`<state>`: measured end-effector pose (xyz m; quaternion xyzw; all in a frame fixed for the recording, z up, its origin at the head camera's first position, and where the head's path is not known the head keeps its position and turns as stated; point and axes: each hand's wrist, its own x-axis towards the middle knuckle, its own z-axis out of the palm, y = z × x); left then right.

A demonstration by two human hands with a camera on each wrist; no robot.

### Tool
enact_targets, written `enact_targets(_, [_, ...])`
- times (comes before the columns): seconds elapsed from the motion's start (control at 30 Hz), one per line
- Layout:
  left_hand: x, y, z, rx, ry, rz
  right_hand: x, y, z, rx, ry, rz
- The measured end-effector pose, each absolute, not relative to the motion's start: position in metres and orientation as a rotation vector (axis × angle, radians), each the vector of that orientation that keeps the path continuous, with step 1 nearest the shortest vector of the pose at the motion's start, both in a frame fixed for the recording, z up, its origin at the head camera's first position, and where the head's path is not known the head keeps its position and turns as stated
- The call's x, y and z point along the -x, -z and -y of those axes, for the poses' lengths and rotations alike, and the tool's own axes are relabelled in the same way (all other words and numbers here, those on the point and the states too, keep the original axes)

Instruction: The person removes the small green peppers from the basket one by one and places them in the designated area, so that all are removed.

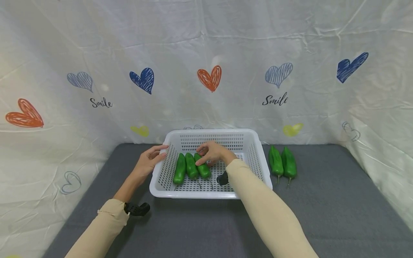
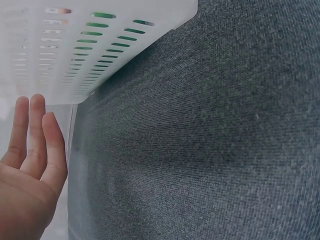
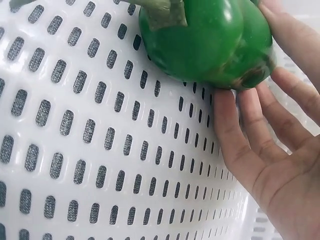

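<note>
A white perforated plastic basket (image 1: 193,194) stands on the dark grey cloth. Inside, towards its left, three long green peppers lie side by side: the left one (image 1: 179,170), the middle one (image 1: 191,168) and the right one (image 1: 204,171). My right hand (image 1: 215,152) reaches in and holds the right pepper between thumb and fingers; in the right wrist view the pepper (image 3: 200,42) shows its stem end by the fingers (image 3: 232,125). With fairly straight fingers, my left hand (image 1: 149,163) touches the basket's left rim. The left wrist view shows its fingers (image 2: 36,135) beside the outer wall.
Two more green peppers, one (image 1: 275,161) beside the other (image 1: 289,163), lie on the cloth right of the basket. A white curtain (image 1: 174,107) printed with hearts hangs behind the table. Dark wrist cameras, left (image 1: 137,209) and right (image 1: 222,178), stick out from both wrists.
</note>
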<state>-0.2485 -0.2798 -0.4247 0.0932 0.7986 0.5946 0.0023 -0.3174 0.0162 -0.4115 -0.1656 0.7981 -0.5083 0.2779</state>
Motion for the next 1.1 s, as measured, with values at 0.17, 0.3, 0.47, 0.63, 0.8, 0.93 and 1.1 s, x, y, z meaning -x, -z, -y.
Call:
enact_targets(0.17, [0.2483, 0.4252, 0.2795, -0.284, -1.869, -2.499, 0.3167, 0.4119, -0.0167, 0.44, 1.362, -2.149])
enact_targets(0.3, [0.2483, 0.4257, 0.2796, -0.276, -1.875, -2.49, 0.3174, 0.4127, -0.0167, 0.438, 1.363, -2.156])
enact_targets(0.47, [0.2483, 0.4259, 0.2801, -0.289, -1.886, -2.481, 0.3192, 0.4148, -0.0159, 0.433, 1.362, -2.165])
enact_targets(0.63, [0.2478, 0.425, 0.2795, -0.289, -1.904, -2.461, 0.321, 0.4157, -0.0155, 0.432, 1.356, -2.173])
enact_targets(0.8, [0.2481, 0.4244, 0.2795, -0.3, -1.9, -2.463, 0.321, 0.4136, -0.0156, 0.438, 1.35, -2.175])
enact_targets(0.93, [0.2485, 0.4243, 0.2796, -0.306, -1.9, -2.466, 0.3195, 0.4116, -0.016, 0.414, 1.363, -2.158])
enact_targets(1.1, [0.2475, 0.4238, 0.2788, -0.294, -1.901, -2.461, 0.3182, 0.4107, -0.0162, 0.386, 1.379, -2.141])
